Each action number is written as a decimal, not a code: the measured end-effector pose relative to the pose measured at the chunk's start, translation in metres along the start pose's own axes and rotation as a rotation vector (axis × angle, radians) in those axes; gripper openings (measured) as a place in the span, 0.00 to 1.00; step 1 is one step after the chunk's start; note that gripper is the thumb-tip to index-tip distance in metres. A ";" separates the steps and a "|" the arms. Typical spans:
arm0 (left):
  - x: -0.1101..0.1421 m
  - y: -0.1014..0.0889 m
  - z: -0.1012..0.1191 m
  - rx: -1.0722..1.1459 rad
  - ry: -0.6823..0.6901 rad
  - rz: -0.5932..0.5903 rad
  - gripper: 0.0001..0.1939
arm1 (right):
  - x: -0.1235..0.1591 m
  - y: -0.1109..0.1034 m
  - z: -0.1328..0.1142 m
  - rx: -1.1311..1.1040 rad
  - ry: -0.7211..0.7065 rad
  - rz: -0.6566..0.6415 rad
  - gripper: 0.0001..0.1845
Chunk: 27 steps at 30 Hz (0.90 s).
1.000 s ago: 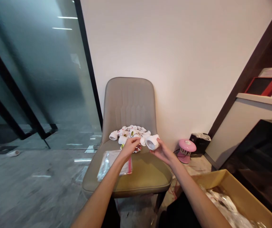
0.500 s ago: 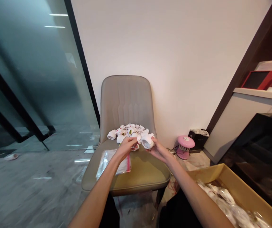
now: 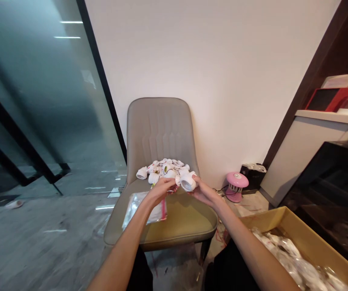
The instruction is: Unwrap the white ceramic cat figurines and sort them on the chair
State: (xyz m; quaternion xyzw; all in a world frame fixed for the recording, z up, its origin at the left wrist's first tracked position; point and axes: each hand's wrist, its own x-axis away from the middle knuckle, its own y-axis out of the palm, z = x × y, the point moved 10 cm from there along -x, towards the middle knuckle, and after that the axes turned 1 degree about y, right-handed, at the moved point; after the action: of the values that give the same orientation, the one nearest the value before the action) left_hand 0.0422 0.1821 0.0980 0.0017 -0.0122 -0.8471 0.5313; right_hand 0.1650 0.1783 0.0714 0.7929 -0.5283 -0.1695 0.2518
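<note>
Above the seat of your chair point(image 3: 183, 222), inside its three-o'clock edge, your right hand point(image 3: 202, 190) grips a white piece point(image 3: 187, 182); your left hand point(image 3: 163, 189) pinches its nine-o'clock side.

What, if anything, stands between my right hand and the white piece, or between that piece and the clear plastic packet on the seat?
Nothing visible separates the right hand from the white piece; it grips it directly. Toward the plastic packet, the left hand is in the way, its wrist and forearm partly covering the packet.

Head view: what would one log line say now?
left hand: beside white piece; right hand: holding white piece; chair: white pile, clear packet
</note>
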 end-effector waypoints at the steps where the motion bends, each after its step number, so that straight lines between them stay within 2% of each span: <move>1: 0.000 0.001 0.000 0.011 0.001 -0.006 0.18 | 0.001 0.001 -0.001 0.001 -0.001 0.001 0.23; 4: -0.002 -0.001 0.001 0.024 0.015 0.008 0.16 | 0.003 0.002 -0.003 -0.012 -0.004 0.002 0.23; 7: -0.004 -0.012 0.012 -0.022 0.097 0.104 0.13 | 0.003 0.002 -0.005 -0.054 -0.013 0.002 0.22; 11: 0.005 -0.027 0.040 -0.319 0.301 0.337 0.10 | 0.000 -0.007 0.000 -0.103 0.040 0.073 0.19; 15: 0.025 -0.019 0.067 -0.667 0.490 0.533 0.07 | -0.004 -0.019 0.010 -0.113 0.109 0.160 0.15; 17: 0.031 -0.006 0.073 -0.795 0.536 0.535 0.06 | -0.005 -0.022 0.013 -0.086 0.118 0.174 0.14; 21: 0.031 0.022 0.072 -0.981 0.565 0.443 0.06 | -0.005 -0.019 0.016 -0.021 0.139 0.163 0.16; 27: 0.029 0.044 0.064 -1.142 0.572 0.393 0.07 | -0.002 -0.008 0.007 0.052 0.069 0.160 0.19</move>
State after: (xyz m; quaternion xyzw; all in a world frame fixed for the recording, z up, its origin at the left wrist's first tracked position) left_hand 0.0677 0.1381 0.1632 -0.0575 0.5797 -0.5739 0.5756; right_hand 0.1671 0.1808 0.0608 0.7598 -0.5852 -0.1074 0.2620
